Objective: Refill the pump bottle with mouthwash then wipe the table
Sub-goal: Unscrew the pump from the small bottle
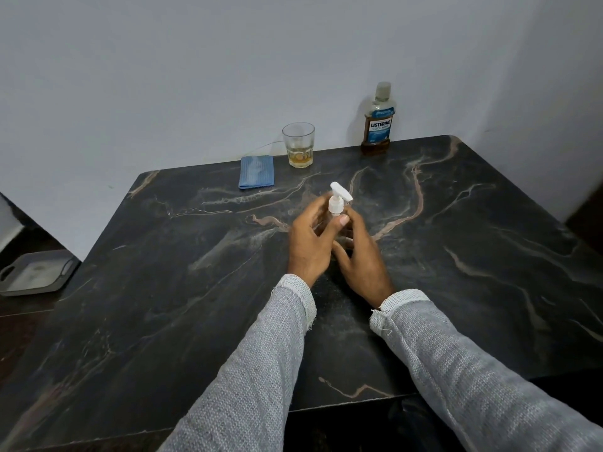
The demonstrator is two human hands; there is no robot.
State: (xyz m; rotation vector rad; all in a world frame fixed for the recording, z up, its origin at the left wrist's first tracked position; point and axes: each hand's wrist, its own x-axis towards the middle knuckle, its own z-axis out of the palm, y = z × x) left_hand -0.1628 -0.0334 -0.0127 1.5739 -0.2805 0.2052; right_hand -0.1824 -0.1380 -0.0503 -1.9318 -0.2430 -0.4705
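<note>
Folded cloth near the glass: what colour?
Blue; the cloth shows in the head view.

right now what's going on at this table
A person has both hands around a small pump bottle in the middle of the dark table, left hand and right hand cupping its sides. The mouthwash bottle, a glass and a folded blue cloth wait by the wall.

Dim, even light, soft focus, wide-angle bending at edges.

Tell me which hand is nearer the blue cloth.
Left. The left hand sits in front of and right of the blue cloth; the right hand lies farther right, beyond the pump bottle.
</note>
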